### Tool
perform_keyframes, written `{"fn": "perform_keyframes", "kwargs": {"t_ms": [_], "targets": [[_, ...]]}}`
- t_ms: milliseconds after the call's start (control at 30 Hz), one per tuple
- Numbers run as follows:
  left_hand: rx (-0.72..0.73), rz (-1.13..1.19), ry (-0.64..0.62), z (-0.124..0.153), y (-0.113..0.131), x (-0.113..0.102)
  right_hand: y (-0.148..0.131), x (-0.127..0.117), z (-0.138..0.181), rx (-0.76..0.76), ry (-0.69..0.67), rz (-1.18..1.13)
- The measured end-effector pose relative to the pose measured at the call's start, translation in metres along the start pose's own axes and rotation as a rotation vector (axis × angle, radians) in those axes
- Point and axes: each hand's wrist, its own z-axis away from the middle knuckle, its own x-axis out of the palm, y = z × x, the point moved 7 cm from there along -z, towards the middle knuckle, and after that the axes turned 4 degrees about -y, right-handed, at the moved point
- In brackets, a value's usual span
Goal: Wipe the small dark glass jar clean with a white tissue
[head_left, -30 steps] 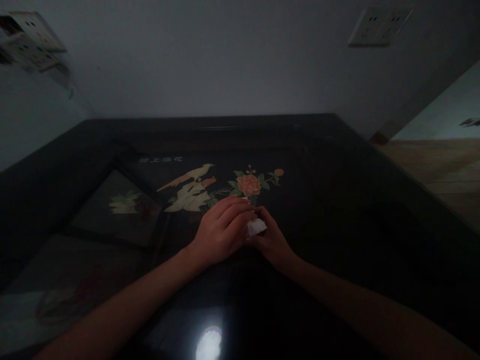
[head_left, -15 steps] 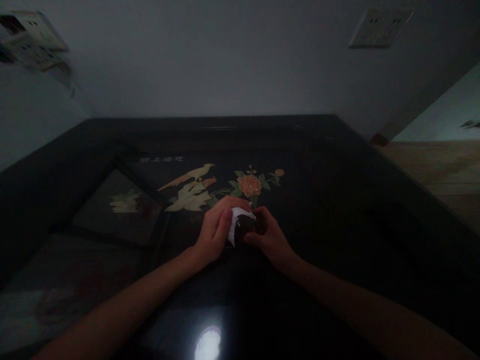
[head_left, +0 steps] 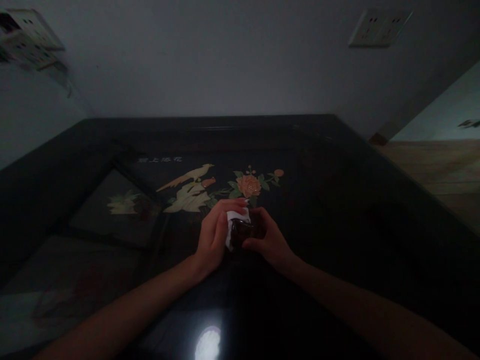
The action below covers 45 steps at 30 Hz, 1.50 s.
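Note:
A small dark, glossy object [head_left: 243, 230] is between my hands, above the black table; its kind cannot be made out in the dim light. My right hand [head_left: 268, 235] is closed round its right side, thumb in front and fingers behind. Pressed against its left and upper side is a white tissue or cloth [head_left: 233, 216]. My left hand [head_left: 215, 230] is closed on that white piece, fingers over its top. Part of the dark object is hidden by the white piece and my right fingers.
The shiny black tabletop [head_left: 315, 170] has an inlaid bird [head_left: 195, 172] and a pink flower [head_left: 249, 185]. A grey wall [head_left: 210, 60] stands behind it, with a socket plate [head_left: 380, 29] at right and more sockets [head_left: 32, 37] at left. Wooden floor [head_left: 442, 165] shows at right.
The white piece and my left hand have shifted slightly left and round the dark object, of which more now shows. My right hand stays nearly in place.

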Motion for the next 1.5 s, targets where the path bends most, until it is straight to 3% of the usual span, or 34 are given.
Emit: {"fn": "perform_keyframes", "kwargs": {"t_ms": [167,333,500,733,833,933,1033,1133,1333,1500], "targets": [[0.346,-0.333,-0.18,0.0,0.021,0.01,-0.005,-0.001,0.002,-0.034,0.029,0.078],[0.397,-0.328,-0.217,-0.002,0.025,0.012,-0.007,-0.001,0.004,-0.044,0.044,0.106],[0.076,-0.098,-0.175,-0.012,0.009,0.006,-0.005,-0.004,0.003,-0.039,0.079,0.093],[-0.55,0.385,-0.033,-0.004,-0.045,0.011,0.001,-0.003,0.002,-0.021,0.051,0.017],[-0.7,0.587,0.026,0.003,-0.056,0.02,0.003,-0.003,0.002,-0.025,0.039,-0.004],[-0.756,0.661,0.03,0.007,-0.058,0.026,0.003,-0.002,0.001,-0.032,0.037,-0.002],[-0.653,0.512,0.055,0.005,-0.051,0.016,0.003,-0.001,0.001,-0.034,0.029,-0.008],[-0.392,0.26,0.032,-0.001,-0.029,0.004,0.003,-0.001,0.001,-0.032,0.029,-0.008],[0.101,-0.234,-0.198,-0.01,0.015,0.007,0.0,-0.001,0.002,-0.045,0.054,0.037],[0.206,-0.466,-0.447,-0.014,0.024,0.019,-0.003,0.0,0.003,-0.065,0.029,0.099]]}}
